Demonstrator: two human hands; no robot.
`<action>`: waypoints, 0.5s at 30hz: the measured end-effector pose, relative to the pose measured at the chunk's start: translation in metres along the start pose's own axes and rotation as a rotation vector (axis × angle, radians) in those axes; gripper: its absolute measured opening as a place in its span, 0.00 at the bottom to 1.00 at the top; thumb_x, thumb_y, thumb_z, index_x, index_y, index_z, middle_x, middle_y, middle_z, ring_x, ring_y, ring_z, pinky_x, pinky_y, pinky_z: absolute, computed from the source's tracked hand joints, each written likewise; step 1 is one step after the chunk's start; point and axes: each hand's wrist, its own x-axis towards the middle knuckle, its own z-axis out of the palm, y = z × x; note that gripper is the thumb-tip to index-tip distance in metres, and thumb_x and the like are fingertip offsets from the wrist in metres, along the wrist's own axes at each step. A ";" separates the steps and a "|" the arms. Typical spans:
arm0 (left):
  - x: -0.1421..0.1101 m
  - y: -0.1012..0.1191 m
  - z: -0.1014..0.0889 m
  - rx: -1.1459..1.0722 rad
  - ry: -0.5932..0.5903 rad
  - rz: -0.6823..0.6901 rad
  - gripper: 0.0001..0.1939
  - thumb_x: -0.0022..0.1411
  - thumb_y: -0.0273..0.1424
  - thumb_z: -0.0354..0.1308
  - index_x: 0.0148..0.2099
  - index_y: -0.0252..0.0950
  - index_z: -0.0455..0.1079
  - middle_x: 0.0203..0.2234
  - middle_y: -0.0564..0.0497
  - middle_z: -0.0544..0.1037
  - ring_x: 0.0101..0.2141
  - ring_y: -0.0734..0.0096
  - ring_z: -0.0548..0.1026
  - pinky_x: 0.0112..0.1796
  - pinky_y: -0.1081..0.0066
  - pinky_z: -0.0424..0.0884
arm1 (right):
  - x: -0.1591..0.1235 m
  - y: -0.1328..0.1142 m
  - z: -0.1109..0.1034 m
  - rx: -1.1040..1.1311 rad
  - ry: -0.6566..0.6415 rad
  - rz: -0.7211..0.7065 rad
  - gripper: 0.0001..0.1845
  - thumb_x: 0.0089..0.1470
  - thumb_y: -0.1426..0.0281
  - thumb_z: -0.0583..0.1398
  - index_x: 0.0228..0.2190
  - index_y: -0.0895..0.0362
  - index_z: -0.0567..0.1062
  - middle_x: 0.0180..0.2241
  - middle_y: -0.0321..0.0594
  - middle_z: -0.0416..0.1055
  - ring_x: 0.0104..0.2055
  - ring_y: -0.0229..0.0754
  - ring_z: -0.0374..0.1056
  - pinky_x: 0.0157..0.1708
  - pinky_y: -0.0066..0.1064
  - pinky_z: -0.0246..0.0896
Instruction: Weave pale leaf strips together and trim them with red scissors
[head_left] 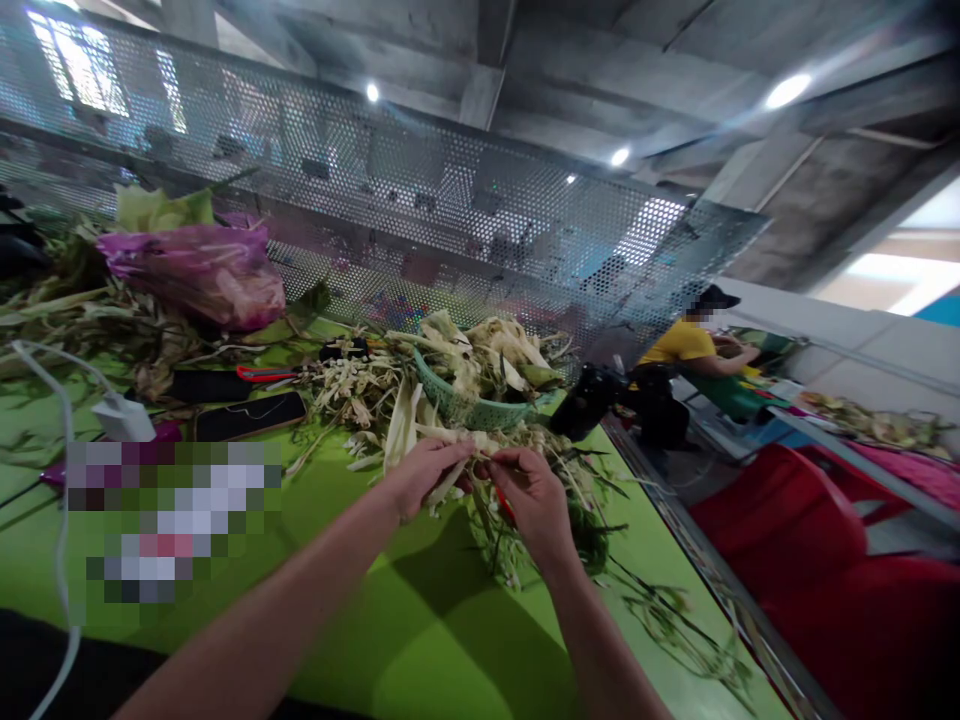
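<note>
My left hand (435,472) and my right hand (531,492) come together over the green table (337,560), fingertips almost touching. Between them they pinch a pale strip that looks like dried corn husk (450,436). Just behind them, a green plastic basket (457,402) holds a heap of dry husks (510,350). Longer husk pieces (403,425) lean against its left side. Beneath my right hand lies a tangle of thin green stems (495,550). Something red there is mostly hidden by the fingers, and I cannot make it out.
At left are a pink plastic bag (202,275), a phone-like dark slab (251,415), a red-handled tool (264,373) and a white charger (124,417) with its cable. A perforated metal screen (420,210) stands behind. Red chairs (787,530) and a seated person (686,345) are at right.
</note>
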 end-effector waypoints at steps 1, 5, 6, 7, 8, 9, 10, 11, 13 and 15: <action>0.000 0.000 0.000 0.028 -0.001 0.003 0.15 0.52 0.40 0.62 0.31 0.31 0.73 0.23 0.50 0.77 0.20 0.79 0.71 0.22 0.78 0.64 | 0.000 0.000 0.000 -0.018 0.007 -0.015 0.08 0.52 0.62 0.61 0.31 0.53 0.74 0.32 0.40 0.71 0.38 0.47 0.67 0.39 0.37 0.60; 0.002 -0.001 0.001 0.034 0.022 0.014 0.16 0.48 0.39 0.65 0.33 0.31 0.74 0.21 0.52 0.74 0.19 0.80 0.69 0.20 0.79 0.60 | -0.001 -0.003 -0.001 -0.084 0.059 -0.062 0.10 0.52 0.62 0.62 0.34 0.54 0.73 0.35 0.41 0.71 0.40 0.47 0.66 0.41 0.38 0.60; 0.003 -0.002 0.001 0.011 0.027 0.025 0.17 0.47 0.39 0.66 0.33 0.30 0.74 0.20 0.52 0.74 0.19 0.80 0.69 0.21 0.79 0.61 | -0.001 -0.004 0.000 -0.101 0.073 -0.082 0.10 0.52 0.62 0.62 0.35 0.54 0.73 0.36 0.41 0.71 0.40 0.47 0.66 0.41 0.38 0.60; 0.004 -0.003 0.001 -0.016 0.031 0.041 0.17 0.45 0.39 0.67 0.32 0.30 0.74 0.21 0.52 0.74 0.19 0.81 0.68 0.21 0.79 0.62 | -0.001 -0.006 0.000 -0.122 0.085 -0.108 0.09 0.52 0.63 0.62 0.35 0.53 0.73 0.36 0.41 0.71 0.41 0.47 0.66 0.42 0.38 0.60; 0.005 -0.004 0.001 -0.043 0.038 0.058 0.17 0.44 0.38 0.68 0.31 0.29 0.74 0.21 0.52 0.75 0.19 0.81 0.68 0.22 0.78 0.63 | -0.001 -0.007 0.001 -0.144 0.091 -0.138 0.09 0.52 0.64 0.62 0.35 0.53 0.73 0.35 0.41 0.71 0.41 0.47 0.65 0.42 0.38 0.59; 0.006 -0.004 0.001 -0.067 0.045 0.069 0.16 0.43 0.37 0.69 0.30 0.29 0.74 0.21 0.52 0.75 0.19 0.81 0.68 0.23 0.78 0.65 | -0.001 -0.008 0.002 -0.164 0.089 -0.168 0.08 0.52 0.64 0.62 0.34 0.53 0.73 0.35 0.40 0.71 0.41 0.47 0.65 0.42 0.38 0.59; 0.007 -0.004 0.001 -0.087 0.053 0.071 0.15 0.43 0.36 0.69 0.29 0.28 0.74 0.21 0.51 0.75 0.19 0.81 0.68 0.24 0.77 0.65 | -0.001 -0.009 0.003 -0.177 0.078 -0.193 0.06 0.52 0.65 0.62 0.34 0.53 0.73 0.34 0.40 0.71 0.40 0.46 0.65 0.42 0.38 0.58; 0.007 -0.004 0.001 -0.103 0.060 0.065 0.14 0.43 0.35 0.69 0.28 0.28 0.74 0.20 0.51 0.74 0.19 0.81 0.68 0.24 0.77 0.66 | -0.001 -0.010 0.003 -0.183 0.064 -0.211 0.05 0.53 0.66 0.61 0.33 0.53 0.73 0.33 0.39 0.71 0.39 0.46 0.65 0.42 0.37 0.58; 0.006 -0.002 0.001 -0.131 0.072 0.037 0.12 0.45 0.33 0.68 0.28 0.29 0.73 0.21 0.51 0.75 0.19 0.80 0.70 0.24 0.76 0.67 | -0.001 -0.012 0.004 -0.192 0.058 -0.229 0.03 0.53 0.67 0.61 0.32 0.53 0.73 0.32 0.38 0.71 0.38 0.45 0.65 0.41 0.37 0.58; 0.004 0.001 0.001 -0.153 0.090 0.007 0.11 0.47 0.34 0.67 0.29 0.30 0.73 0.23 0.51 0.76 0.20 0.78 0.72 0.24 0.76 0.67 | -0.001 -0.013 0.003 -0.218 0.111 -0.241 0.03 0.53 0.68 0.61 0.33 0.53 0.73 0.33 0.39 0.71 0.39 0.45 0.65 0.41 0.37 0.57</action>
